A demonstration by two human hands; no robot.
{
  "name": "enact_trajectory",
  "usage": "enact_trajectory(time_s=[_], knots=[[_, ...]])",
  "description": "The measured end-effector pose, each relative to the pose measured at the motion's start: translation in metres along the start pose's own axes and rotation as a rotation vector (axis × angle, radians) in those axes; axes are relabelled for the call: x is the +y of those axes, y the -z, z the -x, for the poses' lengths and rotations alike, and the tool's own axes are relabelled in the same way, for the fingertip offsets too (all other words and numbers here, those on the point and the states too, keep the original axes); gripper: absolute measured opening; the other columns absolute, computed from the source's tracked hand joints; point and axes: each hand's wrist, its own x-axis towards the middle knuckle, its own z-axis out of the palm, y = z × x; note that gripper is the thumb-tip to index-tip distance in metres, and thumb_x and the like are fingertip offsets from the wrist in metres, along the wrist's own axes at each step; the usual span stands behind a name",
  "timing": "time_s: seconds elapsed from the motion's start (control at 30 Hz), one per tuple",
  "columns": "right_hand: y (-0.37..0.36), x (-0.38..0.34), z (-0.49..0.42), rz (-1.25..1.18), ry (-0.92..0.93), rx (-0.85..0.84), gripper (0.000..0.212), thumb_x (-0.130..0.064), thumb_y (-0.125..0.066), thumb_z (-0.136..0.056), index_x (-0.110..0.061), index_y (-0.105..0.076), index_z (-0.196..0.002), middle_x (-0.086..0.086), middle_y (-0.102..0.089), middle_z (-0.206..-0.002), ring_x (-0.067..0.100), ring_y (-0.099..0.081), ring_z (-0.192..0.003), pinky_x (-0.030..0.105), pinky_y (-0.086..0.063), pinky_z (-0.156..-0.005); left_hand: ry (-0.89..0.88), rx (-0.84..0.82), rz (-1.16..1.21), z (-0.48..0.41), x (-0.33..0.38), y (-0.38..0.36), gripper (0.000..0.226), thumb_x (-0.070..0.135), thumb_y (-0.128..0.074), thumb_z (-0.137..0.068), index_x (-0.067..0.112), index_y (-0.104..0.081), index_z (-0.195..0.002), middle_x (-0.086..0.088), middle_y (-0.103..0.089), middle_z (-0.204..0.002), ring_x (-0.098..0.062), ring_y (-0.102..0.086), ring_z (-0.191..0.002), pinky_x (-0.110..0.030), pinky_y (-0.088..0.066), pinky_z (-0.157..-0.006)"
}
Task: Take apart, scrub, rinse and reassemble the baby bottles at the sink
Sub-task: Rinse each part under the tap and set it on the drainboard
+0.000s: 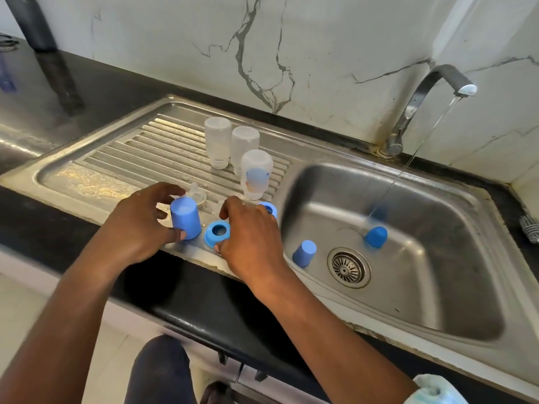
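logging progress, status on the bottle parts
Left hand grips blue cap. Right hand pinches blue ring. Three bottles upended on drainboard. Two caps in basin, tap running.

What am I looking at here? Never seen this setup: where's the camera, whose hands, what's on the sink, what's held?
No machine here: a person's two bare hands, filmed by one wide-angle camera worn on the head, looking down at a stainless steel sink. The left hand holds a blue cylindrical plastic cap standing on the ribbed steel drainboard. The right hand curls over a blue plastic screw ring; whether it grips it is unclear. Behind them three clear plastic bottle bodies stand upside down. Two more blue caps sit in the basin, one under water from the curved steel tap.
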Motion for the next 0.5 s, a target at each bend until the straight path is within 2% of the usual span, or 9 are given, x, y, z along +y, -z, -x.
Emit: enact_trajectory(time_s=[0.07,0.1,0.17,0.23,0.3,0.37,0.43,0.5], knots=[[0.012,0.001,0.006,-0.005,0.017,0.052,0.034,-0.018,-0.075,-0.081,-0.019,-0.055,-0.109,0.001,-0.063,-0.109,0.026,-0.054,-0.103,0.033,-0.039,-0.08,-0.024,0.018,-0.054,0.003,0.004,0.004,0.072,0.01,-0.088,-0.066,0.033,-0.057,-0.128,0.0,-0.057,-0.126,-0.018,-0.059,-0.096,-0.034,-0.045,-0.081],[0.021,0.003,0.01,-0.042,0.012,0.093,0.032,-0.022,-0.075,-0.082,-0.021,-0.057,-0.108,0.0,-0.061,-0.112,0.024,-0.054,-0.104,0.033,-0.038,-0.081,-0.053,0.059,-0.06,0.005,0.01,0.006,0.069,0.012,-0.086,-0.07,0.034,-0.056,-0.128,0.001,-0.056,-0.126,-0.016,-0.058,-0.095,-0.033,-0.043,-0.081],[0.043,0.012,0.015,-0.154,-0.027,0.183,0.025,-0.028,-0.076,-0.082,-0.023,-0.061,-0.1,-0.003,-0.062,-0.109,0.019,-0.056,-0.098,0.034,-0.043,-0.081,-0.138,0.173,-0.028,0.011,0.029,0.008,0.05,0.019,-0.08,-0.079,0.037,-0.059,-0.121,0.006,-0.06,-0.116,-0.009,-0.059,-0.086,-0.03,-0.042,-0.076],[0.066,0.033,0.015,-0.237,-0.107,0.258,0.019,-0.032,-0.078,-0.081,-0.025,-0.062,-0.09,-0.008,-0.064,-0.094,0.012,-0.059,-0.086,0.031,-0.047,-0.074,-0.24,0.213,0.082,0.018,0.06,0.0,0.031,0.022,-0.074,-0.083,0.035,-0.063,-0.109,0.011,-0.065,-0.1,-0.004,-0.062,-0.078,-0.024,-0.043,-0.069],[0.088,0.067,0.01,-0.261,-0.198,0.281,0.019,-0.033,-0.079,-0.08,-0.027,-0.061,-0.08,-0.012,-0.062,-0.078,0.004,-0.058,-0.074,0.024,-0.044,-0.065,-0.336,0.16,0.182,0.02,0.093,-0.02,0.02,0.023,-0.071,-0.083,0.031,-0.068,-0.101,0.015,-0.067,-0.086,-0.004,-0.063,-0.071,-0.018,-0.045,-0.064],[0.102,0.109,0.004,-0.231,-0.286,0.28,0.018,-0.032,-0.08,-0.08,-0.026,-0.062,-0.078,-0.011,-0.062,-0.074,0.005,-0.059,-0.071,0.024,-0.042,-0.063,-0.436,0.071,0.183,0.013,0.123,-0.049,0.014,0.022,-0.072,-0.085,0.026,-0.07,-0.098,0.018,-0.066,-0.08,-0.004,-0.061,-0.066,-0.02,-0.045,-0.066],[0.105,0.153,-0.002,-0.17,-0.382,0.242,0.017,-0.031,-0.08,-0.079,-0.021,-0.069,-0.085,-0.004,-0.068,-0.08,0.013,-0.064,-0.078,0.028,-0.049,-0.07,-0.498,-0.025,0.14,-0.003,0.148,-0.082,0.017,0.018,-0.072,-0.086,0.025,-0.07,-0.101,0.018,-0.064,-0.08,-0.003,-0.061,-0.069,-0.021,-0.046,-0.073],[0.092,0.189,-0.01,-0.055,-0.45,0.118,0.026,-0.028,-0.081,-0.078,-0.017,-0.07,-0.099,0.004,-0.071,-0.094,0.02,-0.067,-0.091,0.032,-0.051,-0.079,-0.51,-0.088,0.085,-0.027,0.166,-0.12,0.021,0.014,-0.069,-0.087,0.024,-0.071,-0.105,0.012,-0.067,-0.089,-0.009,-0.065,-0.084,-0.021,-0.045,-0.081]])
